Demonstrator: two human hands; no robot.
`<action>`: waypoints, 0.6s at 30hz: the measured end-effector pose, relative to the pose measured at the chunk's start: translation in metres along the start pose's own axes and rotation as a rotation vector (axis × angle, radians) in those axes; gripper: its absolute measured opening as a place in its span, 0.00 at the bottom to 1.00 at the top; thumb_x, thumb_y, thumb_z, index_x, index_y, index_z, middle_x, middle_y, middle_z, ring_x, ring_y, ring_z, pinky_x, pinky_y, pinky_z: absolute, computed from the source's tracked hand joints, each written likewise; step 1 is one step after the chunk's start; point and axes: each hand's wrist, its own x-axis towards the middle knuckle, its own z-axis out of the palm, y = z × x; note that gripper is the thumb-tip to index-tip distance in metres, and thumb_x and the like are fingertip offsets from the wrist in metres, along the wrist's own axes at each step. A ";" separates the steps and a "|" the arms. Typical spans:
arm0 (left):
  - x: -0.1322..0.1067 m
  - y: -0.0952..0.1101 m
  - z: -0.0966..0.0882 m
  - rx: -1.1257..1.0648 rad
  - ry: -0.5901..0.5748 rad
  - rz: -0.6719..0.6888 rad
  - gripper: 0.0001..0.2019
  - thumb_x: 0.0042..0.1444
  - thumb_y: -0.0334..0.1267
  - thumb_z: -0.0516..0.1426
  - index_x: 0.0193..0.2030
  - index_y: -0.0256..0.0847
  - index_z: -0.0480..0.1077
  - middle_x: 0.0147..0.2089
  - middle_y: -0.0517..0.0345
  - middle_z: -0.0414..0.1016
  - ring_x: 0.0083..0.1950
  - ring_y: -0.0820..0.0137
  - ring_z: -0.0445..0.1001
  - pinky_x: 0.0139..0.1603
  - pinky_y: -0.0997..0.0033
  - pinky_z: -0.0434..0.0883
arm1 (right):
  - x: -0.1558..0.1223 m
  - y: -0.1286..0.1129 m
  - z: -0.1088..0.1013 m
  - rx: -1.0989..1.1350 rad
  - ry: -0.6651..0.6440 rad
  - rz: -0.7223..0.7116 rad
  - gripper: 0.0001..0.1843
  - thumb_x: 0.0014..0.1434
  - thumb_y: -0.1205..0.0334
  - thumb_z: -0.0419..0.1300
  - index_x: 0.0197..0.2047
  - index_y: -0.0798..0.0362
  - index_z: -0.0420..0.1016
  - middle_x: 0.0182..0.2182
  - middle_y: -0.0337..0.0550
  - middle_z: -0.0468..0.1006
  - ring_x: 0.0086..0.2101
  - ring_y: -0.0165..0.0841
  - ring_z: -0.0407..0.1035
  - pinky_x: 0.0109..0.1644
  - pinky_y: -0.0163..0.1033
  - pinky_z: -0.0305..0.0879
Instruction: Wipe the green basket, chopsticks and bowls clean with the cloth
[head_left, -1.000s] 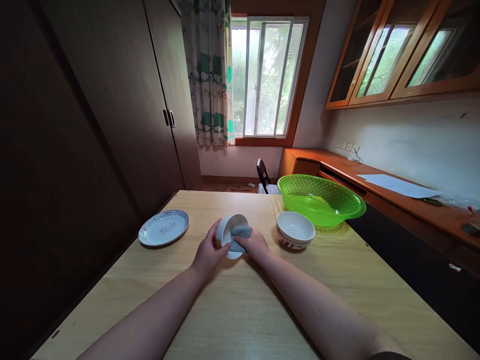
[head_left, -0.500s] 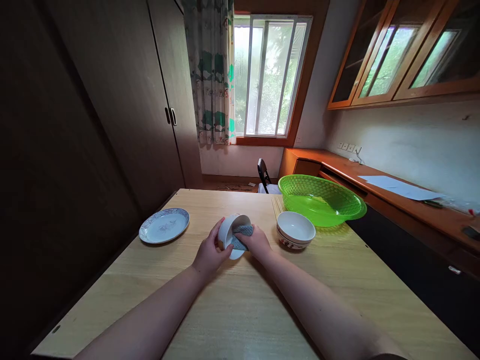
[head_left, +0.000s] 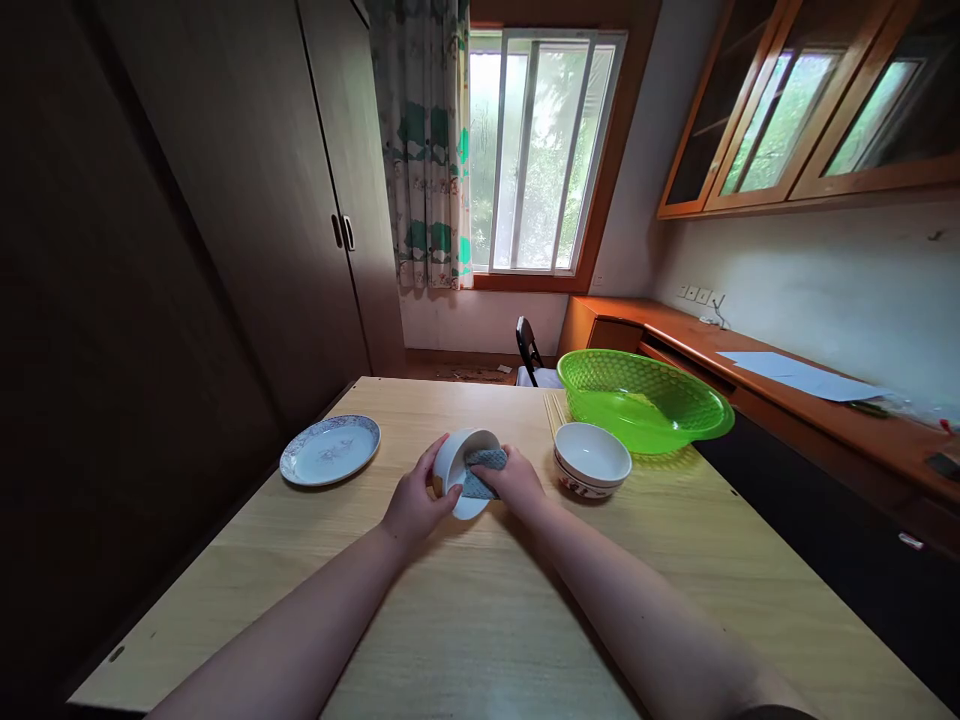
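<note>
A white bowl (head_left: 469,443) is tilted on its side above the middle of the table, its opening facing right and toward me. My left hand (head_left: 420,497) grips it by its left side, thumb at the rim. Bunched in my right hand (head_left: 517,482) is a blue-grey cloth (head_left: 486,470), pressed into the bowl's opening; the fingertips are partly hidden by the cloth. To the right of that hand stand stacked white bowls (head_left: 592,455) with a red pattern on the outside.
A patterned oval plate (head_left: 331,451) lies on the table (head_left: 450,620) at left. Behind the stacked bowls sits a green plastic basket (head_left: 645,400), with chopsticks (head_left: 554,412) beside it. A dark chair (head_left: 528,345) stands beyond the far edge. The wardrobe (head_left: 225,250) borders the left side.
The bowl has turned slightly in my left hand, and the cloth has shifted a little inside it. The plate, stacked bowls and basket stay in place.
</note>
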 end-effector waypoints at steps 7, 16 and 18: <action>0.003 0.000 -0.007 0.017 -0.010 0.000 0.36 0.46 0.41 0.60 0.64 0.41 0.59 0.52 0.52 0.76 0.49 0.63 0.74 0.48 0.67 0.71 | 0.003 0.003 -0.001 0.007 0.017 -0.042 0.27 0.42 0.48 0.68 0.43 0.53 0.72 0.35 0.43 0.80 0.35 0.37 0.73 0.35 0.38 0.65; 0.003 0.005 -0.007 0.060 -0.014 -0.018 0.34 0.46 0.43 0.60 0.63 0.41 0.61 0.46 0.55 0.77 0.43 0.66 0.74 0.42 0.70 0.71 | 0.004 0.001 -0.003 0.040 0.026 0.001 0.26 0.42 0.49 0.68 0.42 0.53 0.71 0.33 0.42 0.80 0.35 0.38 0.74 0.36 0.39 0.67; 0.003 0.004 -0.006 0.048 0.019 -0.023 0.33 0.48 0.43 0.59 0.62 0.40 0.61 0.47 0.54 0.77 0.43 0.66 0.74 0.42 0.70 0.71 | 0.002 0.002 0.002 0.083 -0.031 0.016 0.23 0.42 0.51 0.68 0.40 0.53 0.72 0.34 0.43 0.80 0.36 0.38 0.74 0.37 0.39 0.67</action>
